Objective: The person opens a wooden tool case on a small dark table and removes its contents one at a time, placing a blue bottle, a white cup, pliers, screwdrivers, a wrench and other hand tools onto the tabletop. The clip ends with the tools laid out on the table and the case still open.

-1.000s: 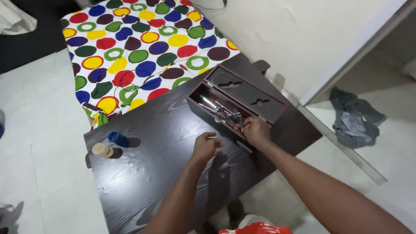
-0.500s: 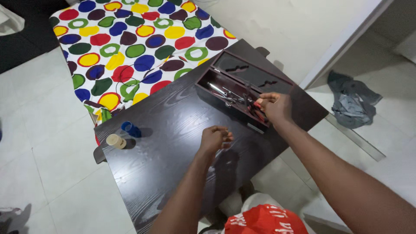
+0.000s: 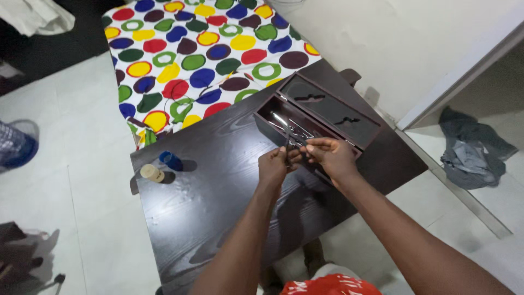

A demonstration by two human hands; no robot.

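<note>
Both hands meet on a thin metal tool over the dark wooden case.

Head view: the left hand (image 3: 273, 165) and right hand (image 3: 330, 155) pinch a slim, dark metal instrument (image 3: 289, 143), held upright just above the open dark-brown wooden case (image 3: 327, 112). It looks light, stiff and slippery; best held at its middle.

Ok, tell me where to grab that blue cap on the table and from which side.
Grip the blue cap around its round sides, coming down from above. It lies apart from both hands, on the open dark table. The tan cap sits close on its near-left, so probably set the fingers across the other sides, where the tabletop is bare.
</note>
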